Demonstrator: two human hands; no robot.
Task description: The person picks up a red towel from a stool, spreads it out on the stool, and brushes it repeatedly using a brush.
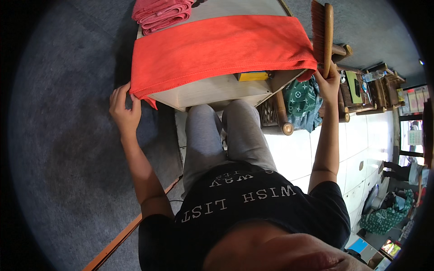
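An orange-red cloth (217,50) lies folded lengthwise across the top of a pale wooden cabinet (220,89). Its near edge hangs a little over the open front. At its near left corner, my left hand (125,106) pinches the fabric between thumb and fingers. My right hand (327,79) is at the opposite corner, gripping a wooden-handled brush (328,37) with reddish-brown bristles that stands upright. The thumb side of that hand touches the cloth's edge; whether it also pinches the fabric is hard to tell.
Folded pink towels (162,13) are stacked at the cabinet's back left. A yellow box (252,76) sits inside the cabinet. To the right stand bamboo furniture (279,108), a green patterned cloth (300,95) and a plastic bottle (373,76). Another person (403,171) is far right.
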